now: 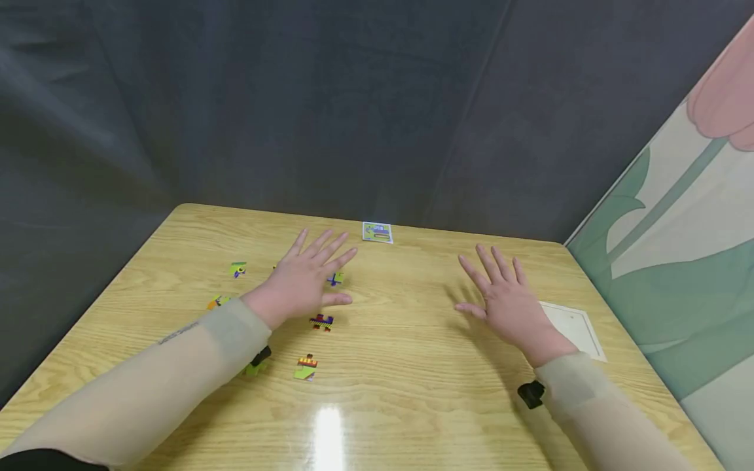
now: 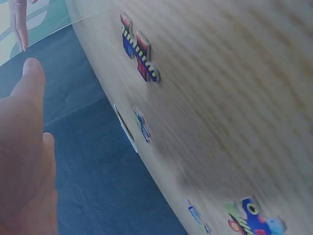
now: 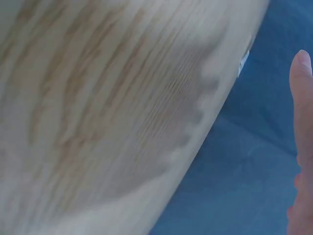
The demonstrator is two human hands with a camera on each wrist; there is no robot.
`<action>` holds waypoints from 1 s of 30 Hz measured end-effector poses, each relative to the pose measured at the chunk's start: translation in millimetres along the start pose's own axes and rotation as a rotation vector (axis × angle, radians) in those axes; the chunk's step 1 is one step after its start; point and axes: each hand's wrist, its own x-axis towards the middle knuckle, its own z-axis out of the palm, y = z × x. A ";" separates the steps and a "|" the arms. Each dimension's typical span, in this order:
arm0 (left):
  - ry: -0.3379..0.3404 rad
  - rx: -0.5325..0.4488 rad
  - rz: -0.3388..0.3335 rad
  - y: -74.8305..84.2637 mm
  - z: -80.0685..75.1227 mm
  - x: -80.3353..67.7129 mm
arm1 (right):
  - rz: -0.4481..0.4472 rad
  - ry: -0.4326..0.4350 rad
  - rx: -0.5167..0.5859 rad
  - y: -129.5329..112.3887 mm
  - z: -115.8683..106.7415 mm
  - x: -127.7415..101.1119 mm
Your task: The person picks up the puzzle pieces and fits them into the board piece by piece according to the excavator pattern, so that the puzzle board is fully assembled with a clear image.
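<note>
Hovering above a wooden table [image 1: 412, 366], both hands are spread flat with palms down and fingers straight, holding nothing. The left hand [image 1: 306, 280] hangs over a scatter of small puzzle pieces; its fingertips are above a blue piece [image 1: 335, 279], which peeks out from under them. Whether the hand touches the table or any piece cannot be told. A red and blue piece [image 1: 321, 321] lies just beside the thumb, nearer the person, and a green and orange piece [image 1: 306, 367] sits nearer still. Two more pieces lie to the left of the hand: a green one [image 1: 238, 269] and an orange one [image 1: 216, 301]. A small picture card [image 1: 377, 231] rests at the far edge. The right hand [image 1: 509, 302] is well apart from the pieces, near a white tray [image 1: 580, 330].
</note>
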 end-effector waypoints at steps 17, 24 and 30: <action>-0.062 -0.364 -0.073 -15.2 -9.2 -25.0 | 0.346 -0.174 0.644 115.9 -6.3 -66.9; -0.070 -0.379 -0.133 -32.0 -18.4 -50.9 | 0.407 -0.322 0.619 148.0 2.4 -97.0; -0.059 -0.396 -0.195 -52.3 -26.6 -70.2 | 0.449 -0.413 0.662 159.7 5.7 -114.4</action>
